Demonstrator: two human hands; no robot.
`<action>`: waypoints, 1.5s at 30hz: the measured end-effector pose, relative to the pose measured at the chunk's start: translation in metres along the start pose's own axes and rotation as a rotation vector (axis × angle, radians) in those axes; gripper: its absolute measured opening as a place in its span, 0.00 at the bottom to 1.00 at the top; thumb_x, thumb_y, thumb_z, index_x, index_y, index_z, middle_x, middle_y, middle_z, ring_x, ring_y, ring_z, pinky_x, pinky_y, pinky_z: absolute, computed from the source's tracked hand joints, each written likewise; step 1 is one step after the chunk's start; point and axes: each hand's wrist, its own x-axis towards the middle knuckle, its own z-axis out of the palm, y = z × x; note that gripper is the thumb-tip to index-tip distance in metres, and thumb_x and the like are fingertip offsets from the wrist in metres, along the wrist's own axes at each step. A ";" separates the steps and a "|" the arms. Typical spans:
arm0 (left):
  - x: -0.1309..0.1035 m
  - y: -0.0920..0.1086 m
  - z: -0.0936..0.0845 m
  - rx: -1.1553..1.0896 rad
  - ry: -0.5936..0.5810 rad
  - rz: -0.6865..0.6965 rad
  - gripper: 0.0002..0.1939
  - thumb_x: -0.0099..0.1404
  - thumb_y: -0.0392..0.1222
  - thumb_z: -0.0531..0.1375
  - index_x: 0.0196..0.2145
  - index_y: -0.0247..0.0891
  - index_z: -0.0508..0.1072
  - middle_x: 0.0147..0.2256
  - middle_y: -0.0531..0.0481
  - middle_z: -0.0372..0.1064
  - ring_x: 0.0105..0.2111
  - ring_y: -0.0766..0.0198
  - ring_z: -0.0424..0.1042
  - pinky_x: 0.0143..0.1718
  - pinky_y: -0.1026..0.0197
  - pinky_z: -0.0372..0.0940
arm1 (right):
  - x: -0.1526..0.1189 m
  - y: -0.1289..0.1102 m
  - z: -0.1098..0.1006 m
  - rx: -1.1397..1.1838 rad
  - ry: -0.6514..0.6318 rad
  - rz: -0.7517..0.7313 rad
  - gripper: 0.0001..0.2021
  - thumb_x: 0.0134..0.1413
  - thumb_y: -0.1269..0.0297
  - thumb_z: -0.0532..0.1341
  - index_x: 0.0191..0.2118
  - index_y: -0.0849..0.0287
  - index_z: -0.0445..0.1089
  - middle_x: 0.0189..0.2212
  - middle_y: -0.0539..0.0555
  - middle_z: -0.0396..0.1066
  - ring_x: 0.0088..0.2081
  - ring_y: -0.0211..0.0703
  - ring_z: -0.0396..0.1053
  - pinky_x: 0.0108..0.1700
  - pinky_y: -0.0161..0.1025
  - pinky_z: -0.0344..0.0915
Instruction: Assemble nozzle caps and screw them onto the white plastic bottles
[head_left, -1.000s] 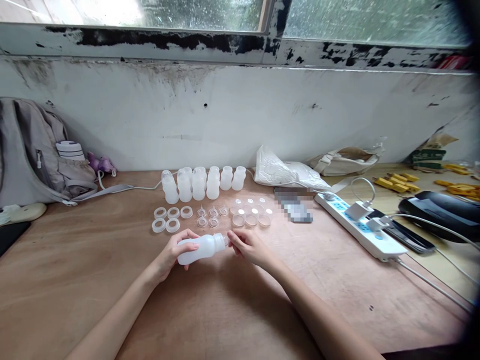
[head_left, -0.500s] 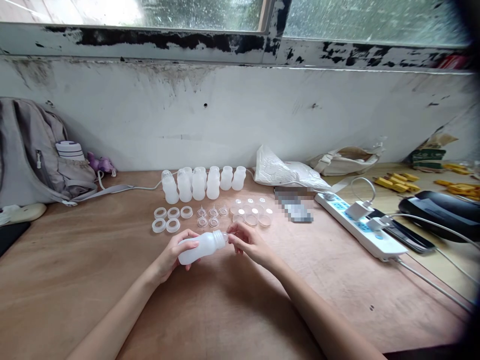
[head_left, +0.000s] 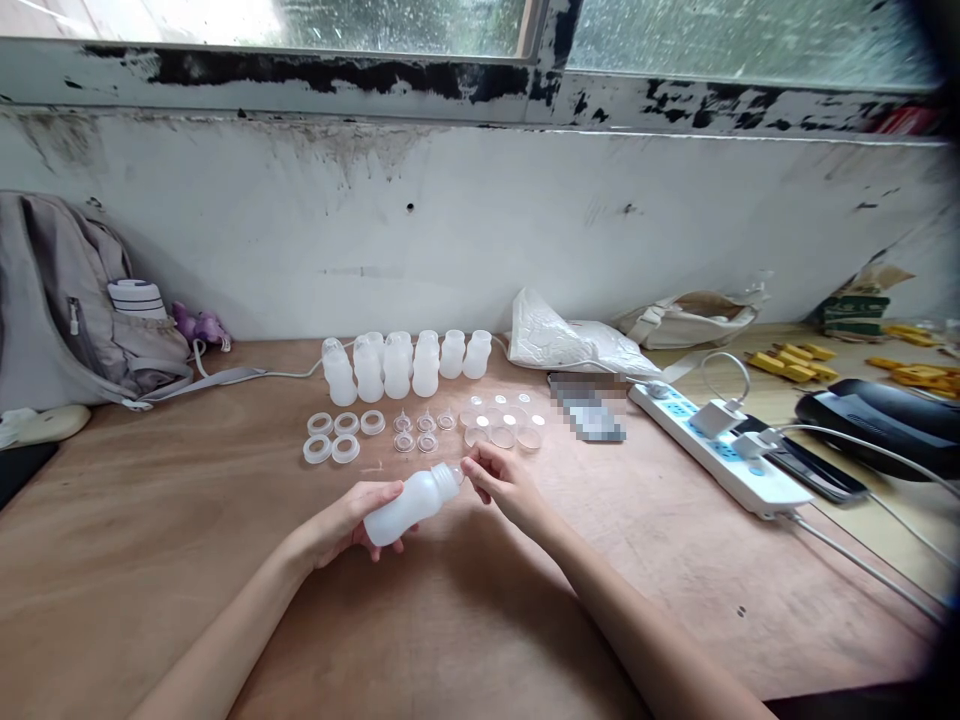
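Since the earlier frame, the translucent white waisted plastic bottle point(head_left: 409, 508) has swung its mouth from nearer 3 o'clock to about 2, its base drawing closer. The left hand point(head_left: 369, 515) grasps its body above the wooden surface point(head_left: 405, 620); the right hand point(head_left: 491, 475) pinches the clear domed teat point(head_left: 459, 474) at its mouth. Beyond the bottle lie translucent white plastic rings point(head_left: 345, 448) at 10–11 o'clock, clear flanged teats point(head_left: 426, 441) at 12, and clear round pieces point(head_left: 503, 437) between 1 and 2. Farther, upright matching bottles point(head_left: 397, 368) stand at 12.
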 end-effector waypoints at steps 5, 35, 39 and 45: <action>0.004 -0.010 0.014 -0.142 -0.070 -0.052 0.21 0.59 0.54 0.51 0.38 0.30 0.67 0.31 0.44 0.67 0.26 0.65 0.69 0.18 0.70 0.61 | -0.001 -0.006 0.007 0.409 0.028 0.004 0.12 0.46 0.59 0.60 0.38 0.57 0.65 0.31 0.52 0.68 0.32 0.39 0.65 0.32 0.36 0.61; 0.008 -0.031 0.040 0.233 0.300 0.253 0.21 0.48 0.39 0.60 0.41 0.35 0.62 0.23 0.56 0.60 0.15 0.73 0.58 0.11 0.71 0.54 | 0.005 -0.038 0.061 0.557 0.102 0.236 0.11 0.36 0.62 0.66 0.25 0.60 0.65 0.22 0.51 0.70 0.26 0.40 0.68 0.28 0.35 0.61; 0.000 -0.022 0.035 -0.078 0.049 0.202 0.18 0.50 0.43 0.58 0.39 0.34 0.62 0.25 0.52 0.62 0.19 0.70 0.63 0.10 0.73 0.52 | 0.014 -0.048 0.060 0.686 -0.107 0.173 0.11 0.35 0.65 0.66 0.28 0.60 0.66 0.29 0.52 0.72 0.33 0.42 0.69 0.33 0.36 0.62; 0.002 -0.020 0.028 -0.026 0.049 0.179 0.14 0.51 0.43 0.57 0.34 0.33 0.63 0.23 0.51 0.63 0.19 0.68 0.63 0.10 0.72 0.53 | 0.024 -0.027 0.067 0.850 -0.177 0.214 0.07 0.38 0.67 0.63 0.26 0.60 0.65 0.23 0.49 0.69 0.30 0.41 0.69 0.34 0.36 0.62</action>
